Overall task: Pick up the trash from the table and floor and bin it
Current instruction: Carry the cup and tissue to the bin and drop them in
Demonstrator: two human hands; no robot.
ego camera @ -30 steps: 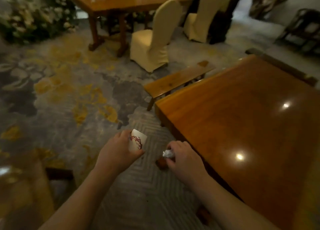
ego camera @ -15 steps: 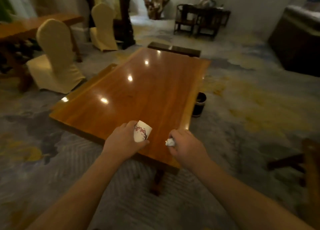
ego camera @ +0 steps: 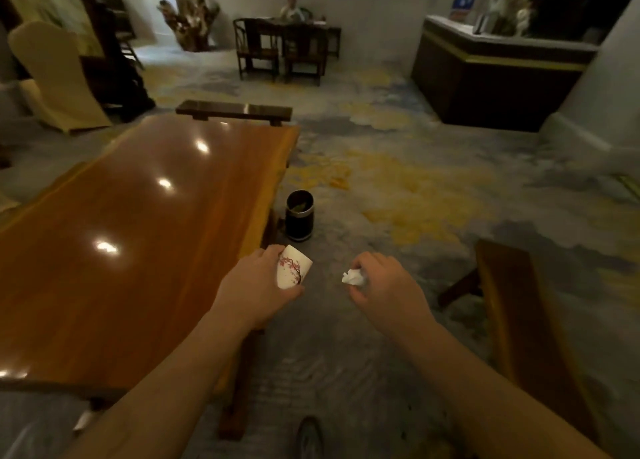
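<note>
grey carpet [ego camera: 398, 216] around bin [ego camera: 299, 216]

A white paper cup [ego camera: 293, 271] printed with a red blossom branch lies tilted, mouth up and to the right, just past the counter's [ego camera: 138, 237] right edge. A crumpled white tissue [ego camera: 354, 278] sits right of it. The dark cylindrical bin [ego camera: 299, 220] stands upright on the floor beside that edge, beyond both.

One head-worn view looks forward and down, close over both forearms; tabletop [ego camera: 131, 237] lower left; carpeted floor [ego camera: 398, 188] stretches ahead.
</note>
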